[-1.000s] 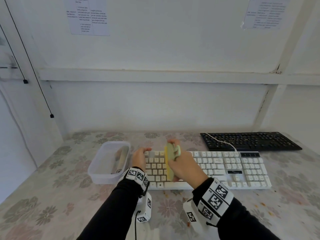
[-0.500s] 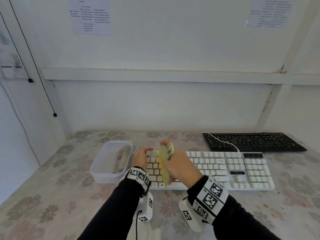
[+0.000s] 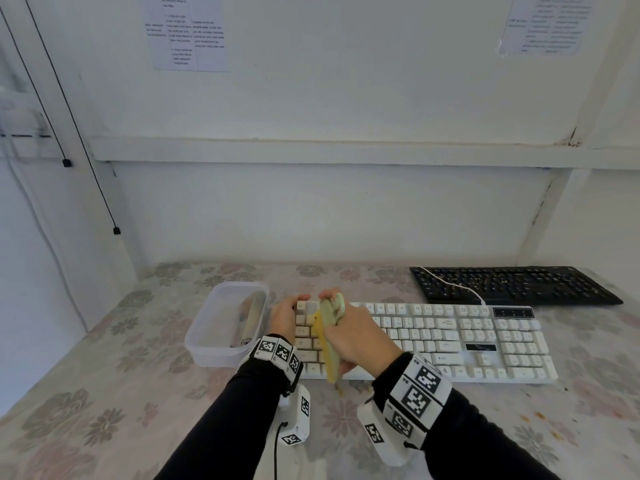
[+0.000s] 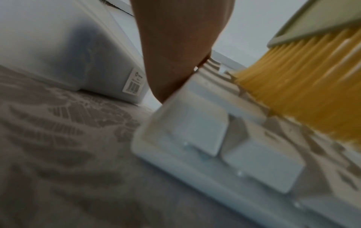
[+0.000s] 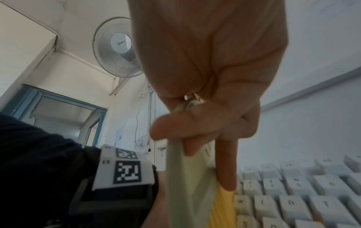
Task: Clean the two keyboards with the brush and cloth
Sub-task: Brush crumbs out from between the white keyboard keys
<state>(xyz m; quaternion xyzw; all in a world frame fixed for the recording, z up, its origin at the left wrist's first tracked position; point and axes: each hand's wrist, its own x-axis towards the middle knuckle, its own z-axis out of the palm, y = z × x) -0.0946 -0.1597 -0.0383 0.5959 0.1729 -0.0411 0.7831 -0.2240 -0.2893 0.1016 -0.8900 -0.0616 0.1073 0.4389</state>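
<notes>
Head view: the right hand [image 3: 360,336] grips a brush [image 3: 329,341] with yellow bristles on the left end of the white keyboard [image 3: 450,341]; the left hand [image 3: 285,315] rests, fingers curved, on that keyboard's left edge, beside a clear plastic container [image 3: 225,323]. The black keyboard [image 3: 512,285] lies behind on the table [image 3: 104,393].

Left wrist view: the brush's bristles [image 4: 304,86] touch the keys.

Right wrist view: fingers [image 5: 195,128] are curled round the brush's handle.

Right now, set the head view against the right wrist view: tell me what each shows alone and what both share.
Only the head view shows the black keyboard, the clear plastic tub and the left hand on the white keyboard's left end. Only the right wrist view shows a wall fan and a blue door frame. Both show the right hand gripping the brush, its yellow bristles on the white keyboard.
</notes>
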